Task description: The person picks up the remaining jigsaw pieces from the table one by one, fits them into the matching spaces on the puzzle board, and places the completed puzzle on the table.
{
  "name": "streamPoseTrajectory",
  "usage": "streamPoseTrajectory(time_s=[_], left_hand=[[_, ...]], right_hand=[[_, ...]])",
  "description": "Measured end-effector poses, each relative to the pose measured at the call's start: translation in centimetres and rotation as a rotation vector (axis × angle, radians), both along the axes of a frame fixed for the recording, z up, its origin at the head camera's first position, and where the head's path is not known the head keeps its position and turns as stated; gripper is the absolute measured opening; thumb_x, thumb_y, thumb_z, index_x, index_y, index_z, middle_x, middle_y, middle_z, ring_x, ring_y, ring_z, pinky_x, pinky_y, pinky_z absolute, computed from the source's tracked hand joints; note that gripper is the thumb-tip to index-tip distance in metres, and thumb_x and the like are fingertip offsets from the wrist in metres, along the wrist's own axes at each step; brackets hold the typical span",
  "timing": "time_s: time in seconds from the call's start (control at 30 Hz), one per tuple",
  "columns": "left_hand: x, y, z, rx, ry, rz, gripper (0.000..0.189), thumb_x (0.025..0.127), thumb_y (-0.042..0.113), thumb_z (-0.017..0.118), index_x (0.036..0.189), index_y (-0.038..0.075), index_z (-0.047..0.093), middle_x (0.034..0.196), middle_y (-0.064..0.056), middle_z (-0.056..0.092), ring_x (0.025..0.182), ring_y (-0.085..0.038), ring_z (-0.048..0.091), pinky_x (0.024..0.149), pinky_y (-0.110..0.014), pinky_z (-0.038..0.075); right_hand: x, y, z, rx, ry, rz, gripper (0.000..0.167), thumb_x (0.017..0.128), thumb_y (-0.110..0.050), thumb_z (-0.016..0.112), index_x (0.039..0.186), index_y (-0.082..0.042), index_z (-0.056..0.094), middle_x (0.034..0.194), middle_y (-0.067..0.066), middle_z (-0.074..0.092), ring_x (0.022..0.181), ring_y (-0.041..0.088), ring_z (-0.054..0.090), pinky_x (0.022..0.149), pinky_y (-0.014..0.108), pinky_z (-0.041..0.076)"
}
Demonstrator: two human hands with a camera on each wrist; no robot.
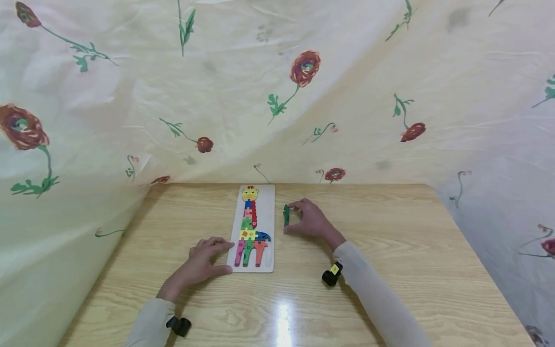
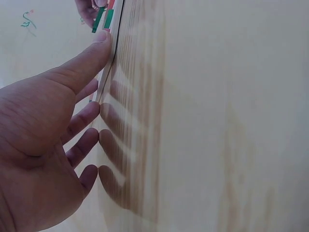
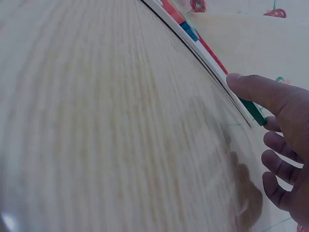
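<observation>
A white puzzle board [image 1: 267, 212] with a colourful giraffe made of several pieces lies on the wooden table [image 1: 390, 250]. My left hand [image 1: 204, 262] rests flat beside the board's lower left corner, its thumb and fingertips touching the board's edge [image 2: 110, 58]. My right hand [image 1: 309, 219] is just right of the board and pinches a green puzzle piece [image 1: 286, 215] between thumb and fingers. In the right wrist view the green piece [image 3: 253, 109] shows beside the thumb, close to the board [image 3: 193, 41].
A flowered cream cloth [image 1: 277, 96] hangs behind and along both sides of the table. Black wrist straps [image 1: 331, 275] sit on both sleeves. A light glare [image 1: 284, 313] lies on the table's front.
</observation>
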State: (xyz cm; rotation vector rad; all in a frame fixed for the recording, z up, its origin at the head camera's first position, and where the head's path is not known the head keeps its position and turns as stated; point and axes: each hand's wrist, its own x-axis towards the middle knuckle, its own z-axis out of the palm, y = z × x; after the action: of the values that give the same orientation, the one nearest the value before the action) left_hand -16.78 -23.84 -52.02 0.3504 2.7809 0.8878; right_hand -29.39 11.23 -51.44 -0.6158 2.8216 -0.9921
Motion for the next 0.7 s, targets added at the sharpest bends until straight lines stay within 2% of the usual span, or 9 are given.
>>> streamPoseTrajectory(time_s=[0.4,0.53,0.7], left_hand=[[0.0,0.0,-0.2,0.011,-0.005,-0.002,0.063,0.085,0.048,0.081,0.142,0.033,0.061,0.143,0.002,0.053,0.13,-0.026,0.038,0.101,-0.053,0.026],[0.1,0.0,-0.2,0.017,-0.002,-0.005,0.063,0.085,0.047,0.081,0.142,0.033,0.061,0.143,0.002,0.053,0.13,-0.025,0.038,0.101,-0.053,0.026],[0.1,-0.1,-0.1,0.024,0.001,-0.009,0.063,0.085,0.046,0.082,0.142,0.032,0.061,0.142,0.002,0.053,0.13,-0.026,0.039,0.102,-0.054,0.025]], right_hand=[[1.8,-0.1,1.1,-0.024,0.058,0.051,0.076,0.071,-0.039,0.094,0.134,-0.008,0.065,0.118,0.01,0.061,0.101,0.024,0.058,0.086,0.039,0.051],[2.4,-0.1,1.3,-0.02,0.079,0.065,0.077,0.07,-0.042,0.094,0.133,-0.009,0.065,0.118,0.008,0.06,0.103,0.023,0.059,0.087,0.038,0.052],[3.8,-0.2,1.9,-0.008,0.095,0.072,0.075,0.07,-0.043,0.094,0.13,-0.009,0.067,0.116,0.008,0.061,0.102,0.023,0.059,0.086,0.04,0.052]])
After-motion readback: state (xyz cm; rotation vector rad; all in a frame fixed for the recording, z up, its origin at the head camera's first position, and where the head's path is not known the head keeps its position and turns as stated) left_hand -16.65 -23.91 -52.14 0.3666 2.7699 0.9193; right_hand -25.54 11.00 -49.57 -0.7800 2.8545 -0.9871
